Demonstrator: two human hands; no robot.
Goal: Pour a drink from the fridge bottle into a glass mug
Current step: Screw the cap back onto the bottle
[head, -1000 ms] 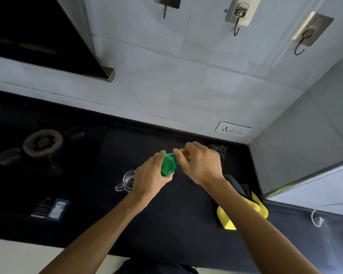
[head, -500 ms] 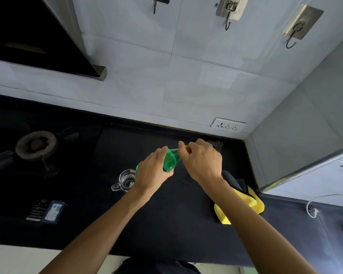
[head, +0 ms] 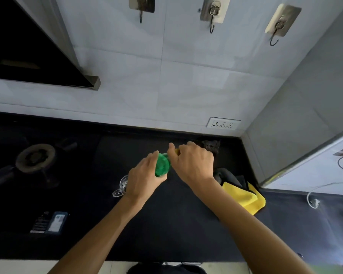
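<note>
Green plastic shows between our two hands: the green bottle [head: 162, 165] is held in the air above the black counter [head: 176, 224], lying nearly on its side, its rounded base turned towards us and its neck pointing away towards the tiled wall [head: 186, 86]. Our left hand [head: 145, 178] wraps the bottle's body, fingers curled round its far side and thumb along the near edge. Our right hand [head: 194, 163] is bunched at the neck, thumb and forefinger pinching the yellow cap [head: 176, 151], of which only a sliver shows; we cannot tell whether the cap is on tight or loosened. The glass mug [head: 123, 184] stands on the counter just beside and below our left hand, partly hidden behind it, its handle pointing left; what it holds we cannot tell. Further left sits a gas burner [head: 35, 158], and nearer us a small dark box [head: 50, 222] lies flat. By our right forearm a yellow cloth [head: 244, 196] lies folded on the counter, with something dark grey touching its far side. A wall socket [head: 223, 123] sits low on the tiles, three metal hooks [head: 212, 16] hang higher up, and a white cable [head: 313, 202] trails at the far right.
</note>
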